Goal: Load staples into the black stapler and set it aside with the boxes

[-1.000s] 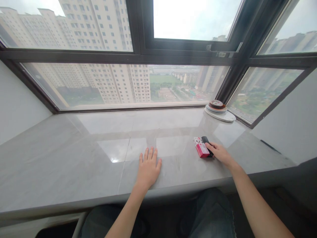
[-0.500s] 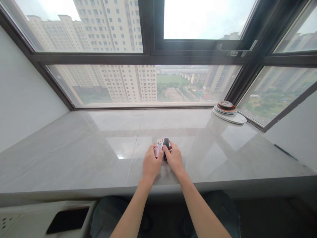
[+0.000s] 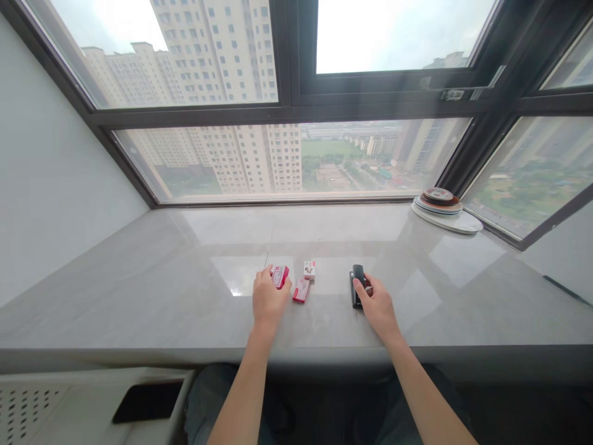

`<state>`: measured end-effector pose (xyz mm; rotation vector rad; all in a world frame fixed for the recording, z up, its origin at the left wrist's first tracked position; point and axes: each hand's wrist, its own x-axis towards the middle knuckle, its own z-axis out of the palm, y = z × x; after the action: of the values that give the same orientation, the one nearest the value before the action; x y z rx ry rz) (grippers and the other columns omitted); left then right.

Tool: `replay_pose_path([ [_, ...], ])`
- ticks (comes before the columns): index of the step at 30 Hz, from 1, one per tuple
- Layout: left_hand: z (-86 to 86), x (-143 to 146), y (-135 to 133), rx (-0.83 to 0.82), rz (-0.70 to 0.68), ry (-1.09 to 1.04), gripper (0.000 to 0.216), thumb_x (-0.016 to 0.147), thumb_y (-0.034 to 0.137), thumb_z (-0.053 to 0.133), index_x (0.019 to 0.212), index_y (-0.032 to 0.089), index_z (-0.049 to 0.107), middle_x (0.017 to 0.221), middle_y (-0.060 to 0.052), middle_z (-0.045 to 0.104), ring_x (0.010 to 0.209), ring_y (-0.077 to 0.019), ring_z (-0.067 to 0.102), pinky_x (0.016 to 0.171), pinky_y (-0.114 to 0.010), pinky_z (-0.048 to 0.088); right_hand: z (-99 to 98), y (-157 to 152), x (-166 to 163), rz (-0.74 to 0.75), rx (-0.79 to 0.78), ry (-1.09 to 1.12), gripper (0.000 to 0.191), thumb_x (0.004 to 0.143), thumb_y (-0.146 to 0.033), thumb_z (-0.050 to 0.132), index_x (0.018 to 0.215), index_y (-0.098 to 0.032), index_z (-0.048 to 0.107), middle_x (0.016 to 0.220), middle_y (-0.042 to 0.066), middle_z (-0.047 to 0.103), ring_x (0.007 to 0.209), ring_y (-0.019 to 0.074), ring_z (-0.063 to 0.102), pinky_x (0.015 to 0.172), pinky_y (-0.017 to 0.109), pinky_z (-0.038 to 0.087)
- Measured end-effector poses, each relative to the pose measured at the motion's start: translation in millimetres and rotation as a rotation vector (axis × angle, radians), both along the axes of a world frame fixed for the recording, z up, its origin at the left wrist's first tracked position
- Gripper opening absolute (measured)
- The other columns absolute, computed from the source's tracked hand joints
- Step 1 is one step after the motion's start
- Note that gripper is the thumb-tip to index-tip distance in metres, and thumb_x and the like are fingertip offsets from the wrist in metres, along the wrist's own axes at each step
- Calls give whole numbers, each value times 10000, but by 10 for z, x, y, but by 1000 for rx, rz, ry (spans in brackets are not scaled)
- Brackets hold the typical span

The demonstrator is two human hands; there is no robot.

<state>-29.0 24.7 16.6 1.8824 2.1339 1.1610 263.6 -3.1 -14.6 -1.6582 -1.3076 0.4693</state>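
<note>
My left hand (image 3: 271,295) has its fingers closed around a small pink-and-white box (image 3: 279,276). Just right of it on the sill are two more small boxes: a pink-and-white one (image 3: 301,290) lying at a slant, and a white one (image 3: 309,270) with a dark picture and red marks. Farther right, a black stapler (image 3: 357,287) rests on the surface, pointing away from me. My right hand (image 3: 377,309) grips it from the right side, thumb on top; the other fingers are partly hidden behind it.
The glossy grey sill (image 3: 162,296) spans the width under a dark-framed window (image 3: 208,116). A stack of plates (image 3: 445,213) stands in the far right corner. Lower left, a white unit holds a dark rectangular object (image 3: 148,402).
My hands have moved apart, the left with a pink box, the right with the stapler. Two small boxes now lie separately between them. The view has shifted slightly.
</note>
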Motion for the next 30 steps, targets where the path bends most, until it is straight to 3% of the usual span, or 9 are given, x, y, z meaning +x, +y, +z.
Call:
replay_pose_path([
  [5,49,-613,353,-99,177,69,520,895,404,651,1352,186,532,1270,-131,601,1169,-294,572,991,-386,457,34,-11,-6,-5,5,16,705,921,-694,497,1332,-143,651,1023,120,717,761,214,631,765,342,517],
  [9,85,-767,431,-112,207,75,453,898,434,647,1274,189,588,1228,-139,635,1141,-327,572,954,-424,460,34,-16,7,-3,8,15,705,916,-694,502,1325,-141,655,1025,120,715,751,207,625,755,336,514],
  [15,66,-906,59,-33,293,116,465,942,459,587,1342,225,551,1236,-111,649,1172,-343,541,980,-477,435,15,3,2,3,-8,17,730,911,-702,504,1330,-121,645,969,111,713,721,201,610,723,325,505],
  [20,-31,-1063,-315,-134,278,193,487,912,445,634,1349,246,554,1210,-97,654,1159,-369,515,983,-542,421,32,8,-30,21,-14,21,698,895,-679,546,1322,-138,656,976,104,706,709,192,595,705,317,496],
  [24,5,-653,-448,-72,201,231,440,953,367,586,1380,265,553,1432,-123,495,1294,-374,423,1056,-555,379,62,-11,-55,76,-20,-20,673,847,-646,626,1331,-178,652,1044,94,701,702,181,582,711,321,495],
  [28,66,126,-461,-6,-153,217,311,996,346,545,1297,346,623,1422,-77,461,1323,-317,425,1105,-502,363,96,-43,-59,121,-19,-34,619,871,-605,609,1336,-198,636,1060,83,691,722,182,585,721,324,497],
  [30,71,414,-407,-6,-257,212,327,984,334,570,1308,352,617,1410,-80,455,1317,-315,429,1110,-506,359,116,-65,-62,136,-26,-27,610,875,-593,611,1340,-198,622,1060,79,684,720,180,581,712,323,498],
])
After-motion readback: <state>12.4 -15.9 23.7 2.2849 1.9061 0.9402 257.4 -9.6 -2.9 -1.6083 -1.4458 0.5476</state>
